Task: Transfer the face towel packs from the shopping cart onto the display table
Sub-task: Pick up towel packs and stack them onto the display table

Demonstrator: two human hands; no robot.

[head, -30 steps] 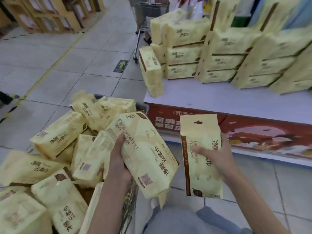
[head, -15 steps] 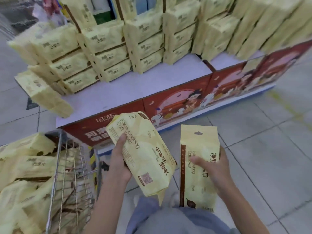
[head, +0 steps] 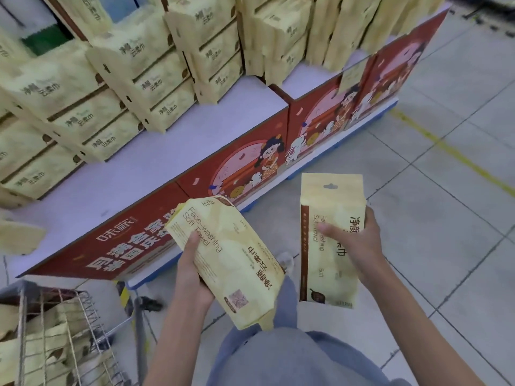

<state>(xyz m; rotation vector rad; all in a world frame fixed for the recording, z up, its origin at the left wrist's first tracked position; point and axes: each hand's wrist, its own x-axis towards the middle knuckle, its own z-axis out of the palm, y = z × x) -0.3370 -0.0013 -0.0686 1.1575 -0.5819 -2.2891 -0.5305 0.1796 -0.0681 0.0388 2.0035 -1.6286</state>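
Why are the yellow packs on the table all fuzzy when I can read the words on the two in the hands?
Head view: the stacked packs look smeared, probably motion blur, worst near the top edge. Head view: the left pack in the left hand and the right pack in the right hand are sharper, with readable print. Head view: light is soft, with no glare on the display table.

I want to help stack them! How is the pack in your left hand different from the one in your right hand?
The left pack is tilted; the right pack stands upright. The left pack shows a square code near its lower end; the right pack shows a hang hole on top and a brown side stripe. Both are yellow; the left hand grips one, the right hand the other.
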